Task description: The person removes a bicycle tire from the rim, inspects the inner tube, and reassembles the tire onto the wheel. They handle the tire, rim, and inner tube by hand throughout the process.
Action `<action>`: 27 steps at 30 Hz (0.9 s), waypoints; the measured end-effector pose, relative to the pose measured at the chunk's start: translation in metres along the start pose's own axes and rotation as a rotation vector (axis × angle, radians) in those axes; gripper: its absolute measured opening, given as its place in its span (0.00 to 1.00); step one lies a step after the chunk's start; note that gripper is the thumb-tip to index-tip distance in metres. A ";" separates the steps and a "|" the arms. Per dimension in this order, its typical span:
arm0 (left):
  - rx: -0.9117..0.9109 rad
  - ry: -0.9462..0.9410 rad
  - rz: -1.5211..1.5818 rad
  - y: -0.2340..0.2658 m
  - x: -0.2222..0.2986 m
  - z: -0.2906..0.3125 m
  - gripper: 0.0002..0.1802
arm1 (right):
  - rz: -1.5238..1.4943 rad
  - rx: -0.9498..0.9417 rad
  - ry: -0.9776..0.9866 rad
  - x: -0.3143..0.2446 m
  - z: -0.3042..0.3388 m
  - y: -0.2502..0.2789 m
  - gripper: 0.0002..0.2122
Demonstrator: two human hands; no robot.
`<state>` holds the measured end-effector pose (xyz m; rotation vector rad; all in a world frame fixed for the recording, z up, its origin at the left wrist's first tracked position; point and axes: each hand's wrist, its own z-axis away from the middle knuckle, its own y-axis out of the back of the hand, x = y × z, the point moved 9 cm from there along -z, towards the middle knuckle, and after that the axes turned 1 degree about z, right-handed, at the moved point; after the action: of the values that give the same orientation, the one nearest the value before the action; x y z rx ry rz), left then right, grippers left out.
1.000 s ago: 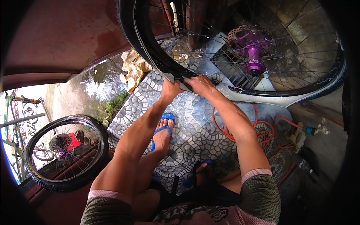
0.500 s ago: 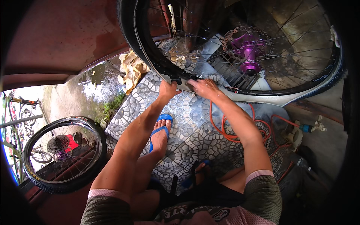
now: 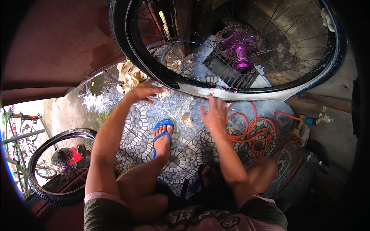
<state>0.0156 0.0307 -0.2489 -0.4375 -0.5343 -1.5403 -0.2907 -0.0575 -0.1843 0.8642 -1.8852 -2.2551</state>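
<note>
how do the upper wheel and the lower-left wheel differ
The upper wheel shows a disc rotor; the lower-left wheel shows stacked sprockets. A whitish band lines the upper wheel's lower edge; the lower-left wheel's edge is mostly black. Both are spoked.

Pale lettering (image 3: 181,218) crosses the shirt (image 3: 208,223) — beside a round emblem (image 3: 230,222).

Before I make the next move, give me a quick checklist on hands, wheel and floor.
1. Left hand not gripping anything: ok, fingers open.
2. Right hand not gripping anything: ok, fingers spread.
3. Hands off the purple-hubbed wheel: cannot tell, fingertips overlap or nearly meet its lower edge.
4. Stone floor free of scraps: not ok, pale scrap there.
5. Orange hose stowed: not ok, looped on the floor.
</note>
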 end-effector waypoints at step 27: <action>0.886 -0.774 -0.206 0.085 0.170 0.127 0.40 | -0.625 0.046 0.262 -0.196 -0.113 -0.009 0.14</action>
<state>0.0865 -0.0350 -0.0417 -0.2644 -1.8099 -1.1212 -0.0719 -0.0765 -0.1301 1.8679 -1.7154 -2.2260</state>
